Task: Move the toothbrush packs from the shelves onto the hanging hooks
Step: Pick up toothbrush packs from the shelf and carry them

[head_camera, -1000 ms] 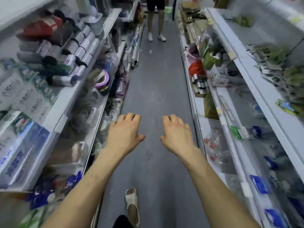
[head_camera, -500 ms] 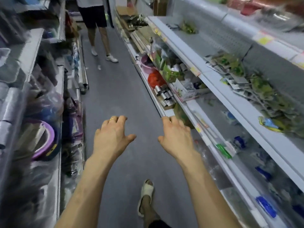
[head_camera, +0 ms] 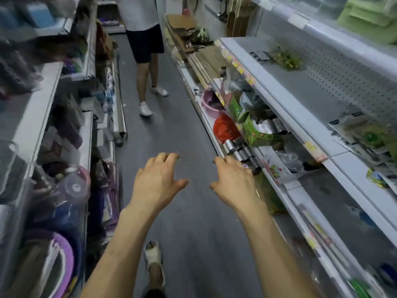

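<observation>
Shop aisle, grey floor (head_camera: 193,211) | left hand (head_camera: 158,179) and right hand (head_camera: 234,181) both empty, fingers loose, held out over floor | toothbrush packs: none surely seen, only blurred flat packs (head_camera: 365,138) on white metal shelf (head_camera: 300,87) right of right hand | progress: it seems nothing is hung yet, all left.

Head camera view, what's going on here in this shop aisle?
A person is in a shop aisle with both arms stretched out in front. The left hand, which wears a ring, and the right hand hang over the grey floor with loosely bent fingers and hold nothing. No pack has been picked up yet. The pegboard and its shelf are to the right. Another person stands further down the aisle.
</observation>
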